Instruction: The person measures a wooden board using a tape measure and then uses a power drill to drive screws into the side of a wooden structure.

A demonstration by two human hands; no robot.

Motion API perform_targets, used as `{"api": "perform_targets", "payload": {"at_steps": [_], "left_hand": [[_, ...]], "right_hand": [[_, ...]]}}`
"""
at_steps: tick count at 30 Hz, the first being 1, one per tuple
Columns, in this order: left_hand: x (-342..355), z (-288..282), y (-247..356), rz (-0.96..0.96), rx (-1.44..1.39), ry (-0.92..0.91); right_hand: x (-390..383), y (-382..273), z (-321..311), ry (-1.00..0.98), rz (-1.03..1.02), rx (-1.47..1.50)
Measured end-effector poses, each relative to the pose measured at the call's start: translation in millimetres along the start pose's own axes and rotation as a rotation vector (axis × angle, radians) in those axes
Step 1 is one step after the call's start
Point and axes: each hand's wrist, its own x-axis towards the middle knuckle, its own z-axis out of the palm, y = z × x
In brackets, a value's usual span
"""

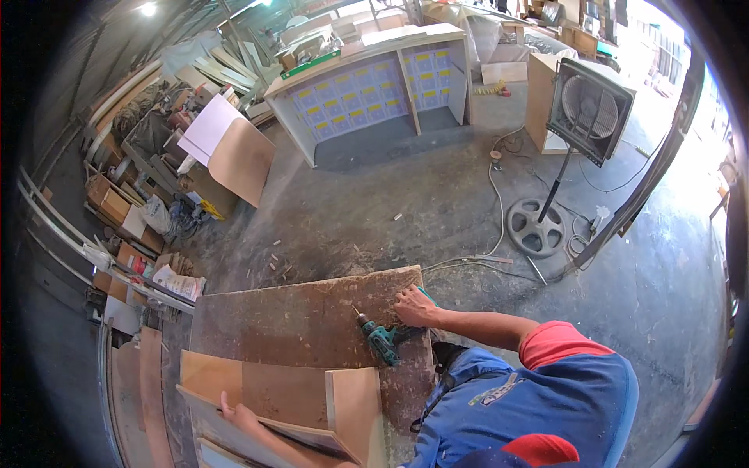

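A bare wooden box (353,409) with open compartments rests on the worn workbench (289,308) at the lower left. My left hand (243,416) grips the edge of one of its panels, one finger pointing up and the others partly hidden. Close to the bench's right edge, my right hand (416,306) is closed around a teal tool, of which only a sliver shows behind the fingers; its kind cannot be made out. Just left of that hand, a teal and black cordless drill (380,341) lies on the bench, its bit aimed away to the upper left.
Beyond the bench stands a long wooden cabinet (367,101) lined with patterned sheets. A pedestal fan (589,109) is at the right, with cables (495,210) trailing on the floor. Boards (242,156) and clutter line the left side. Small wood scraps lie on the floor.
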Motion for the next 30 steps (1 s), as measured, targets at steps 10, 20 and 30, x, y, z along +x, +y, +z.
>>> {"api": "perform_targets", "payload": {"at_steps": [10, 20, 30], "left_hand": [[-7.9, 4.3, 7.3, 0.078, 0.077, 0.101], [-3.3, -2.3, 9.6, -0.043, -0.002, -0.032], [-0.4, -0.7, 0.4, -0.011, -0.074, -0.025]], "right_hand": [[0.6, 0.0, -3.3, -0.088, 0.002, -0.033], [0.5, 0.2, 0.1, 0.002, -0.016, -0.001], [0.0, -0.8, -7.0, -0.026, -0.003, 0.009]]}}
